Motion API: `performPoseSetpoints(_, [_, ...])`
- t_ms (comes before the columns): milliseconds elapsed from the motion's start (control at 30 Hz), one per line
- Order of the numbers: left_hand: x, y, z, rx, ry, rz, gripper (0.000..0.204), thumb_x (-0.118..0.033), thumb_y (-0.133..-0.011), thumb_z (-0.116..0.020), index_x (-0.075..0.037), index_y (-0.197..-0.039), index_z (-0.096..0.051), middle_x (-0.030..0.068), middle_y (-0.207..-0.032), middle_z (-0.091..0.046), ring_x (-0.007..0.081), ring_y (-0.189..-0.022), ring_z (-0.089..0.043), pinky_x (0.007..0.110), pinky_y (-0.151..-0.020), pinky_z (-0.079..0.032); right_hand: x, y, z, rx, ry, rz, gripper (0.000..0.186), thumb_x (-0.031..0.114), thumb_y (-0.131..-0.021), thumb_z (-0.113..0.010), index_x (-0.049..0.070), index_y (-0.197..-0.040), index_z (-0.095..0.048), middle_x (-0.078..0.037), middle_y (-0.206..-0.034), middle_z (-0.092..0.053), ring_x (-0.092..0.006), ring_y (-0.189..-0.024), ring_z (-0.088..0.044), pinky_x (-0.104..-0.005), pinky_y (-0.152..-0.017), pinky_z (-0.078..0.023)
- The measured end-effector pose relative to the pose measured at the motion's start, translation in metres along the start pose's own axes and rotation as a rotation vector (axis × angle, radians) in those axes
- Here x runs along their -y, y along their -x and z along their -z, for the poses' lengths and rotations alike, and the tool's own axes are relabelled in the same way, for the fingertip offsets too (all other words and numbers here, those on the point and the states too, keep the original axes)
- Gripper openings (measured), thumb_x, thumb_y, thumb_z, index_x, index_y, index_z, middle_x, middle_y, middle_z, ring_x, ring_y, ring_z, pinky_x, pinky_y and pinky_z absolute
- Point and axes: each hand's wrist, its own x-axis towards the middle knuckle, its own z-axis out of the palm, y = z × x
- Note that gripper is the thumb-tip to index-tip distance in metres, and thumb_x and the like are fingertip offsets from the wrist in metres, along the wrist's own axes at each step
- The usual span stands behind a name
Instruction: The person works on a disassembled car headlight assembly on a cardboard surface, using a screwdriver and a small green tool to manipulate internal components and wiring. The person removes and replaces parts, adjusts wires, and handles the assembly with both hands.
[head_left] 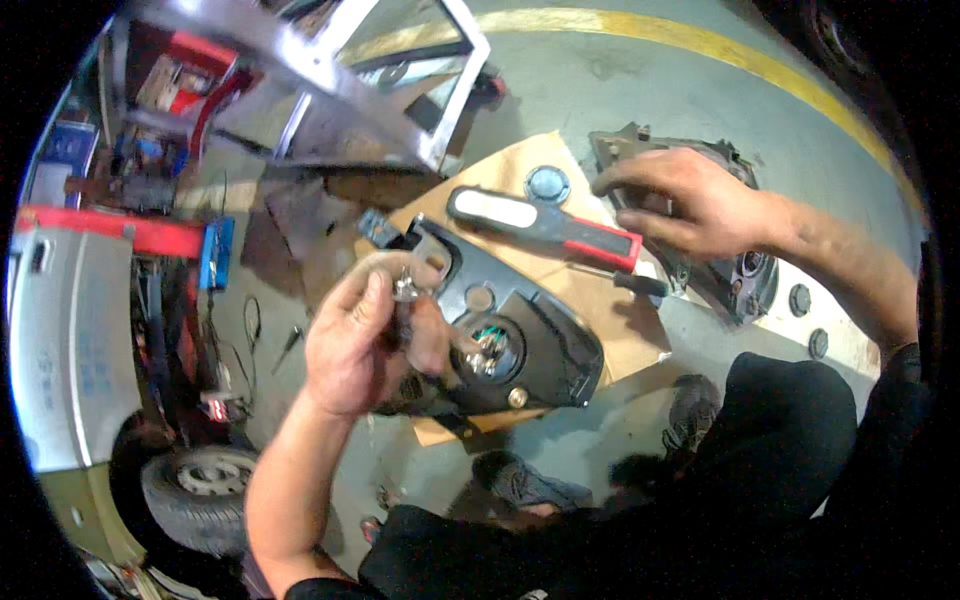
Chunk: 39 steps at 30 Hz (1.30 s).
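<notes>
My left hand [350, 330] pinches a small bulb [405, 286] with a clear glass end and metal parts between thumb and fingers. Below it a black headlight housing [550, 345] lies back side up on cardboard, its round opening showing wires and metal fittings. Farther right, my right hand [705, 200] is over a second headlight housing [760, 265], fingers apart and partly hiding it. I see nothing held there; whether the fingertips touch the housing I cannot tell. A black and red work light [545, 225] with a white panel lies between the hands.
Brown cardboard [625, 340] lies under the near housing. A round grey-blue cap [547, 184] rests on it, and a black-handled screwdriver [640, 285] lies nearby. Two dark round caps [800, 298] sit at right. A metal frame [380, 100] stands beyond; a wheel [205, 485] is at left.
</notes>
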Motion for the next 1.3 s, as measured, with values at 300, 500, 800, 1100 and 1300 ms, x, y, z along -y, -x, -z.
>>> performPoseSetpoints(300, [-0.021,0.061,0.049,-0.185,-0.285,-0.240,0.038,-0.024,-0.107,-0.049,0.008,-0.127,-0.055,0.0058,-0.079,-0.058,0.0118,-0.066,-0.053,0.036,-0.072,-0.057,0.114,-0.150,-0.071,0.113,-0.524,-0.001,0.046,0.041,-0.097,-0.059,-0.002,-0.112,-0.068,-0.025,-0.103,-0.070,-0.0372,-0.098,-0.068,-0.0438,-0.087,-0.053])
performPoseSetpoints(500, [0.005,0.076,0.052,-0.193,0.012,-0.191,0.043,-0.027,-0.108,-0.037,0.010,-0.128,-0.044,0.0224,-0.080,-0.065,0.0333,-0.071,-0.067,0.043,-0.074,-0.059,0.125,-0.161,-0.110,0.052,-0.659,0.065,0.040,0.034,-0.097,-0.061,-0.003,-0.112,-0.066,-0.024,-0.104,-0.069,-0.0389,-0.102,-0.067,-0.0439,-0.090,-0.053])
performPoseSetpoints(800, [0.028,0.082,0.059,-0.129,0.274,-0.344,0.024,-0.022,-0.105,-0.048,0.000,-0.115,-0.054,0.0174,-0.113,-0.055,0.0302,-0.109,-0.055,0.048,-0.098,-0.046,0.128,-0.156,-0.121,0.148,-0.842,-0.064,0.033,0.026,-0.099,-0.063,0.000,-0.120,-0.060,-0.012,-0.094,-0.067,-0.0178,-0.088,-0.064,-0.0354,-0.080,-0.053])
performPoseSetpoints(1100, [0.036,0.082,0.056,-0.270,0.233,-0.483,0.015,-0.020,-0.101,-0.058,-0.006,-0.108,-0.055,0.0099,-0.109,-0.050,0.0238,-0.106,-0.048,0.042,-0.099,-0.041,0.142,-0.144,-0.140,0.155,-0.815,-0.022,0.030,0.025,-0.099,-0.061,0.001,-0.117,-0.063,-0.017,-0.095,-0.069,-0.0286,-0.090,-0.068,-0.0389,-0.080,-0.053])
performPoseSetpoints(1300, [0.037,0.082,0.053,-0.311,0.078,-0.506,0.018,-0.019,-0.102,-0.054,-0.005,-0.113,-0.052,0.0124,-0.109,-0.052,0.0267,-0.108,-0.048,0.041,-0.100,-0.040,0.138,-0.143,-0.140,0.086,-0.796,-0.027,0.028,0.025,-0.099,-0.062,0.001,-0.112,-0.066,-0.019,-0.091,-0.069,-0.0283,-0.086,-0.069,-0.0393,-0.076,-0.053])
